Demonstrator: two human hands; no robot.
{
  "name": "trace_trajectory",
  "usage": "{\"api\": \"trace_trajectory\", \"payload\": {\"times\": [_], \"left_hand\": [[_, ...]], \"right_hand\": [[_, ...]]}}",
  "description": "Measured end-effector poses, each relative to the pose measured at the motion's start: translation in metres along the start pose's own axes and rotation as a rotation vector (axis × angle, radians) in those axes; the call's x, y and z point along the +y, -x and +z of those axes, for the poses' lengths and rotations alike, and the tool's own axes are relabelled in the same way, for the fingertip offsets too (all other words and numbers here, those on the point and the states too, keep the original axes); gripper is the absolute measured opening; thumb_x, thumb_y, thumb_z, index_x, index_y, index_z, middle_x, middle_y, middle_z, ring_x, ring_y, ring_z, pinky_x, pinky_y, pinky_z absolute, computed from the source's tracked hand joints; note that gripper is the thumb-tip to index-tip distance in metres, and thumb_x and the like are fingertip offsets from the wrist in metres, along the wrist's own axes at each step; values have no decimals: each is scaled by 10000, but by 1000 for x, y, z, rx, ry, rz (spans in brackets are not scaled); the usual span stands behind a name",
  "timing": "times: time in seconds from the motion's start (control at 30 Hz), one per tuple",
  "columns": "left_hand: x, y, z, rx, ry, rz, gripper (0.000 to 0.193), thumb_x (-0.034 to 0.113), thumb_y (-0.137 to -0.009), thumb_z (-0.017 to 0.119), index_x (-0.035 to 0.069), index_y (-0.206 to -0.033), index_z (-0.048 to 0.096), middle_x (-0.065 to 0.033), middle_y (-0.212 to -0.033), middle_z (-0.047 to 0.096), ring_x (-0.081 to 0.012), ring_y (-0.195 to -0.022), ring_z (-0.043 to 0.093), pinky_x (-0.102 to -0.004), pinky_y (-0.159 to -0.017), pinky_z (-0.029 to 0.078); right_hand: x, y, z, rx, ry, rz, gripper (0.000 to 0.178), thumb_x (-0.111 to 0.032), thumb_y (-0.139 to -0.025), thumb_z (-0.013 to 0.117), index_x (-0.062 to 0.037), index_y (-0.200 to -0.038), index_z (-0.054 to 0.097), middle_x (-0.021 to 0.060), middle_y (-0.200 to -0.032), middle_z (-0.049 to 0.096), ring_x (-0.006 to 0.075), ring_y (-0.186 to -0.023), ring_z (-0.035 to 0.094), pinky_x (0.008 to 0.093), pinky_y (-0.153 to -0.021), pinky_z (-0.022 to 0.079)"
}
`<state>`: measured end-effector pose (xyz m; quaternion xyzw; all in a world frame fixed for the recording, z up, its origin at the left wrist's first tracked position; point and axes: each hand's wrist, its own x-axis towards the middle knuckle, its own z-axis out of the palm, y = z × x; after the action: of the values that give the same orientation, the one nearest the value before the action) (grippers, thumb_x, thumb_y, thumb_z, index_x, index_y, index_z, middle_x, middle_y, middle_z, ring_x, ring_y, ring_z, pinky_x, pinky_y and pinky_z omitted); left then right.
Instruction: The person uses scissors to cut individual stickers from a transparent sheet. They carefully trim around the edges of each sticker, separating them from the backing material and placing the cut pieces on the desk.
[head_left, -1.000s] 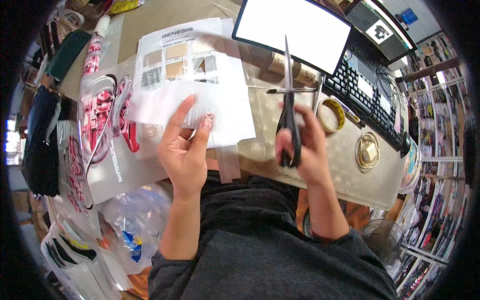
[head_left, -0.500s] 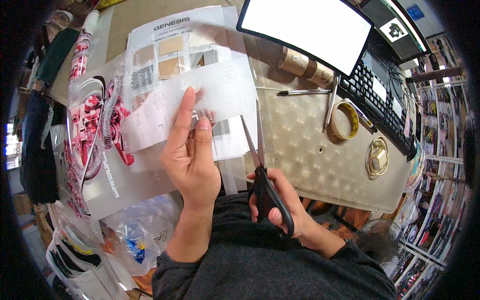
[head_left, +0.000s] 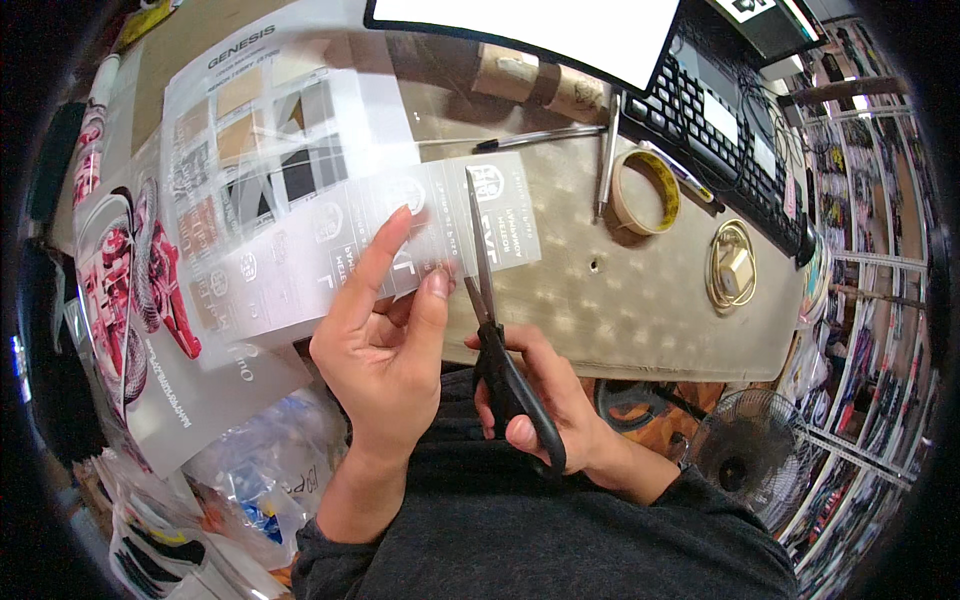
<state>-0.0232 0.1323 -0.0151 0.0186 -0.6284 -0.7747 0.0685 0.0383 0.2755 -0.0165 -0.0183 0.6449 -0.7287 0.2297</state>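
My left hand [head_left: 385,375] pinches a translucent sheet [head_left: 285,265] with pale printed logos and lettering between thumb and fingers, the index finger stretched along it. Around the handles of black-handled scissors [head_left: 518,400] my right hand [head_left: 565,400] is closed. The scissor blades are apart at the sheet's right part; one long blade lies over its face, and the other shows only near the pivot, its rest hidden. Under the sheet's left end lie a paper with fabric swatches [head_left: 240,90] and a clear film with a red and grey print [head_left: 135,280].
Beyond the scissors on the table [head_left: 540,300] are a tape roll [head_left: 645,192], pens [head_left: 540,138], a cardboard tube [head_left: 570,90] and a coiled white cable with charger [head_left: 733,265]. A keyboard [head_left: 700,110] and screen stand at far right. Below are a fan [head_left: 750,460] and a plastic bag [head_left: 270,460].
The sheet has shifted and turned so its printing faces up more clearly, its right end now past the scissors. The blades now overlap it. The whole view has shifted, with table things appearing further left.
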Motion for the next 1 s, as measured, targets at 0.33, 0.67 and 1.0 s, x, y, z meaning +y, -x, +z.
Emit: {"api": "trace_trajectory", "payload": {"times": [0.33, 0.67, 1.0], "left_hand": [[3, 13, 16, -16, 12, -38, 403, -89, -838, 548, -84, -1237, 487, -172, -1167, 554, -167, -944, 597, -260, -807, 507], [0, 12, 17, -12, -17, -22, 403, -82, -840, 554, -89, -1237, 485, -180, -1162, 556, -163, -916, 603, -247, -777, 520], [-2, 12, 16, -23, -20, -57, 399, -78, -838, 564, -83, -1231, 496, -159, -1131, 577, -135, -875, 604, -231, -747, 518]], "right_hand": [[3, 9, -6, 55, -2, -17, 666, -252, -792, 696, -3, -1287, 327, 44, -681, 536, 119, -574, 515, 255, -506, 397], [6, 11, -4, 81, -22, -30, 627, -179, -794, 710, 13, -1274, 354, 39, -698, 524, 84, -613, 487, 231, -535, 390], [1, 16, 2, 178, -24, 30, 564, -96, -789, 720, 35, -1239, 405, -4, -686, 511, 31, -611, 448, 187, -516, 352]]}}
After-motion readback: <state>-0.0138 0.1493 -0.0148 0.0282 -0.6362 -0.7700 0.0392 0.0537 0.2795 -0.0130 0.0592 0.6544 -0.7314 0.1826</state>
